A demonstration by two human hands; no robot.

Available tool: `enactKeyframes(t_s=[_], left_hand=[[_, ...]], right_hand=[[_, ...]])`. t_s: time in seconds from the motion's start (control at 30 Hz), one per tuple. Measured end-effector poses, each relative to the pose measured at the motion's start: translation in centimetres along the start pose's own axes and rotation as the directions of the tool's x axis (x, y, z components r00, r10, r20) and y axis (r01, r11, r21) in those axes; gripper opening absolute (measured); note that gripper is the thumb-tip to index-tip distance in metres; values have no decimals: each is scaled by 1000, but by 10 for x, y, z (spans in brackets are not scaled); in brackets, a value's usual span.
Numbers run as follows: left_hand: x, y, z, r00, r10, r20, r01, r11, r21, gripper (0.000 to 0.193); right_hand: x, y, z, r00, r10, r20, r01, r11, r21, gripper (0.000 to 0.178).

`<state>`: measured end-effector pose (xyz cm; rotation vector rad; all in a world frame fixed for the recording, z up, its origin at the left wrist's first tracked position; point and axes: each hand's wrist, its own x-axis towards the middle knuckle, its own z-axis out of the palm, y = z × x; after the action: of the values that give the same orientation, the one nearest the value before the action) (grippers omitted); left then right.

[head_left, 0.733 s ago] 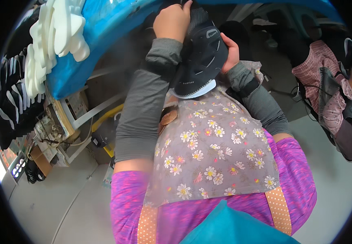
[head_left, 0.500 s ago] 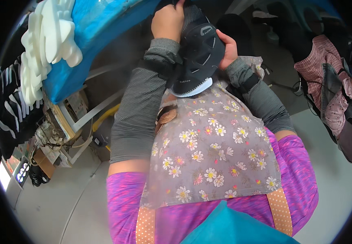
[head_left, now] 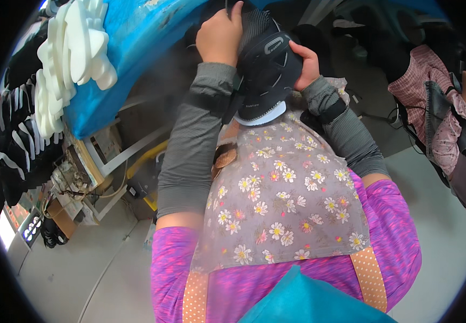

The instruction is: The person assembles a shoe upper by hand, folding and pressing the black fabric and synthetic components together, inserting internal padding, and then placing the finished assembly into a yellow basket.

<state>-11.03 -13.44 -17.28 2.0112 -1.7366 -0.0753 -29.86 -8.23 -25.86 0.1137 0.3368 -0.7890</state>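
A black shoe upper [head_left: 268, 81] with a ribbed grey section, pale slanted marks and zigzag stitching along a whitish lower rim is held above my apron-covered lap. My left hand [head_left: 219, 37] is closed at its far left end, thumb pointing up; the fingertips are hidden, and a thin grey piece pokes up beside them. On the right side, my right hand [head_left: 307, 65] grips the upper, thumb over the front and the other fingers mostly behind it. Both forearms wear grey striped sleeves with black bands. The far end of the upper is lost in dark surroundings.
A blue-covered surface [head_left: 95, 105] curves along the far left, with white foam shapes [head_left: 77, 48] piled on it. Black pieces with white strips [head_left: 23, 129] hang farther left. A metal frame [head_left: 106, 161] stands below. Another person [head_left: 432, 107] sits at the right.
The shoe upper has shifted slightly right and tilted a little in my hands. My left hand has moved slightly down; my right hand keeps its grip. The view has turned a little.
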Motion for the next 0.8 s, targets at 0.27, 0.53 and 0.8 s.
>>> enactKeyframes(t_s=[0.27, 0.53, 0.8], left_hand=[[8, -40, 52, 964, 267, -4, -265, 959, 102, 46], [3, -24, 37, 998, -23, 63, 24, 999, -23, 59], [2, -10, 11, 997, 49, -52, -45, 996, 75, 56]], right_hand=[[9, 2, -6, 1000, 20, 3, -20, 1000, 20, 37], [8, 5, -8, 1000, 27, 11, -27, 999, 31, 42], [-1, 3, 9, 1000, 10, 25, -11, 1000, 20, 35]])
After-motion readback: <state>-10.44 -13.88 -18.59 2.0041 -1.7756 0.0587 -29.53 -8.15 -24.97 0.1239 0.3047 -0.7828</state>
